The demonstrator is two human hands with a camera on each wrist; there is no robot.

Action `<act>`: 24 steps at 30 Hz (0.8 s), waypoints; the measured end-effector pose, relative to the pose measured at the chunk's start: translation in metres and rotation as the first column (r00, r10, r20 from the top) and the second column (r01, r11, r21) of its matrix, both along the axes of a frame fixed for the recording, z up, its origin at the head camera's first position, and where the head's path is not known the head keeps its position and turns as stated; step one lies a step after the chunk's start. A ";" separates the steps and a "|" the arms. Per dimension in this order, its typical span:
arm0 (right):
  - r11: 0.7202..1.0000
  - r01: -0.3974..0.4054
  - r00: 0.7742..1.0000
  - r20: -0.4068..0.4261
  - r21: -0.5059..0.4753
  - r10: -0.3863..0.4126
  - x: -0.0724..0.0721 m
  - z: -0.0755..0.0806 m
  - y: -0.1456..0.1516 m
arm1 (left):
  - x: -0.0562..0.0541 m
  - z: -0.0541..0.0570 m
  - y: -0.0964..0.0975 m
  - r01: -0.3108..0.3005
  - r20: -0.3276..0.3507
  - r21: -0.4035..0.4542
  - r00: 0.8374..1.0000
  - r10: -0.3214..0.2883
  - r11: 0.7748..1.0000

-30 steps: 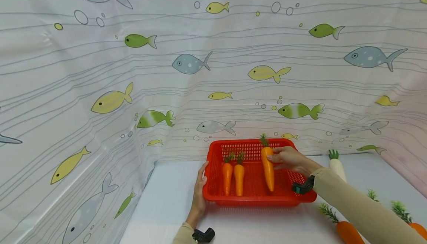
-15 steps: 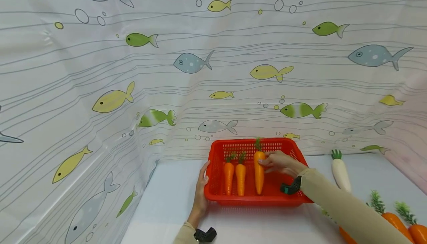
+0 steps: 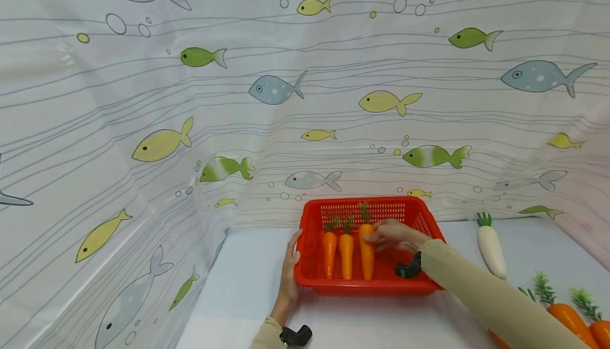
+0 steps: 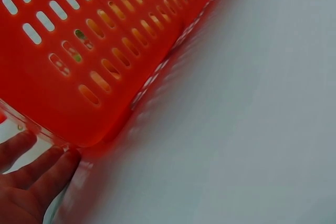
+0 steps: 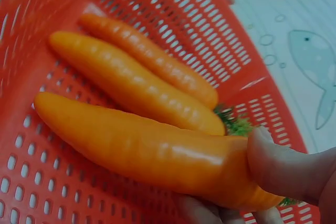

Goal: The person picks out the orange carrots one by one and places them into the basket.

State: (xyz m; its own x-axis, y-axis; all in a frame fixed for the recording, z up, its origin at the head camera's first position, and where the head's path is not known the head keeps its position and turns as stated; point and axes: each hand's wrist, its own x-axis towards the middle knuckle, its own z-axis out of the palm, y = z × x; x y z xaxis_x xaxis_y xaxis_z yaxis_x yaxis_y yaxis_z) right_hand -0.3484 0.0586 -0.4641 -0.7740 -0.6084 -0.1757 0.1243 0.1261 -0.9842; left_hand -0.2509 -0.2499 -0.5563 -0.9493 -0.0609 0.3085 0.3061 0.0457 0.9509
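Observation:
A red plastic basket (image 3: pixel 376 288) stands on the white table. My right hand (image 3: pixel 393 235) pinches an orange carrot (image 3: pixel 367 256) near its leafy top, inside the basket, with the tip toward the near wall. In the right wrist view the thumb (image 5: pixel 286 163) lies over the thick end of this carrot, and other fingers show beneath it. Beside it on the left lie a middle carrot (image 3: pixel 346 258) and a leftmost carrot (image 3: pixel 329 256), roughly parallel. My left hand (image 3: pixel 288 275) touches the basket's left side from outside, its fingers (image 4: pixel 52 169) fairly straight at the rim.
A white radish (image 3: pixel 492 251) with green leaves lies right of the basket. Several larger carrots (image 3: pixel 569 320) sit at the near right, partly hidden by the right sleeve (image 3: pixel 476 280). A fish-patterned sheet (image 3: pixel 267 126) hangs behind and to the left.
My right hand has moved left and down with the carrot, bringing it beside the other two in the basket. My left hand stays at the basket's left side.

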 end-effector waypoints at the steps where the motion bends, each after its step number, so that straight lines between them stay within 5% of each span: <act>1: 0.996 0.035 0.999 0.028 0.080 -0.038 -0.010 -0.005 -0.006 | 0.000 0.000 0.000 -0.004 0.000 -0.003 1.000 0.004 1.000; 5: 0.961 0.097 0.991 0.064 0.258 -0.117 -0.026 -0.017 -0.020 | 0.001 -0.001 -0.001 -0.007 0.007 -0.007 1.000 0.007 1.000; 13: 0.948 0.070 0.997 0.018 0.312 -0.079 -0.023 -0.019 -0.014 | 0.002 0.002 0.000 0.003 0.010 -0.015 1.000 -0.003 1.000; 24: 0.888 0.068 0.998 -0.038 0.454 -0.057 -0.027 -0.021 -0.015 | 0.001 0.001 0.001 -0.004 0.012 -0.015 1.000 0.005 1.000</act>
